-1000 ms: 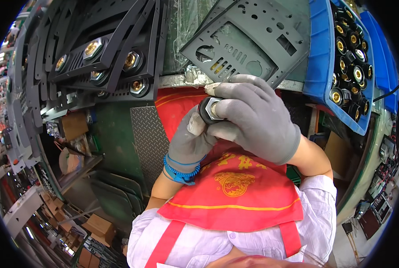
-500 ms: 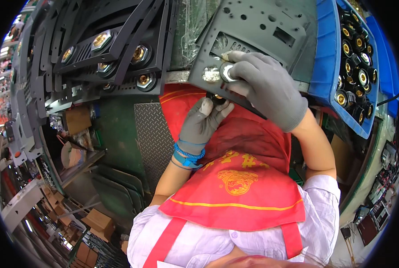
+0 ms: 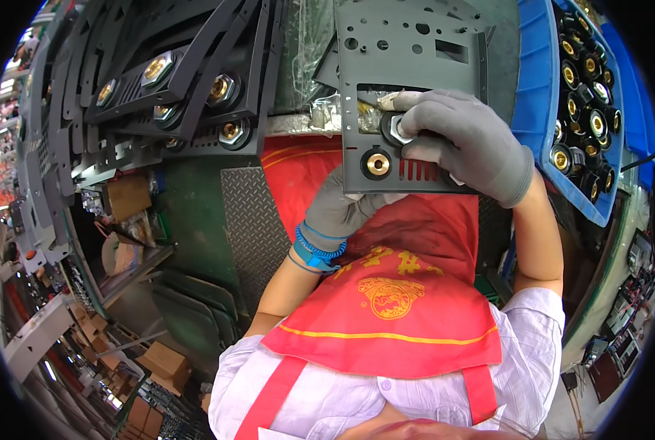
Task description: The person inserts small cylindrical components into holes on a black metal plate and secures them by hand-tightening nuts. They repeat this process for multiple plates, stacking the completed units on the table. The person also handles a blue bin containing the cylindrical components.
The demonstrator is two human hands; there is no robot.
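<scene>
A dark grey sheet-metal panel (image 3: 360, 70) with round holes, slots and a large cutout lies before me, its near edge over my apron. A brass threaded fitting (image 3: 377, 164) with a black collar shows in a round hole at the near left corner. Under that corner my gloved left hand (image 3: 335, 209) is closed around the fitting's underside; its fingertips are mostly hidden by the panel. My gloved right hand (image 3: 474, 143) pinches a silver hex nut (image 3: 399, 130) with a black ring just above the panel, beyond the fitting and slightly right.
A blue bin (image 3: 536, 88) at the right holds several black and brass fittings (image 3: 573, 110). Stacked dark metal panels (image 3: 250, 81) with nuts and brass fittings fitted stand at the left. Clear plastic wrapping (image 3: 326, 114) lies by the panel's left edge on the green bench.
The panel has turned straighter toward me. The brass fitting, held below the edge before, now shows through the hole. My right hand has shifted slightly right and nearer with the nut.
</scene>
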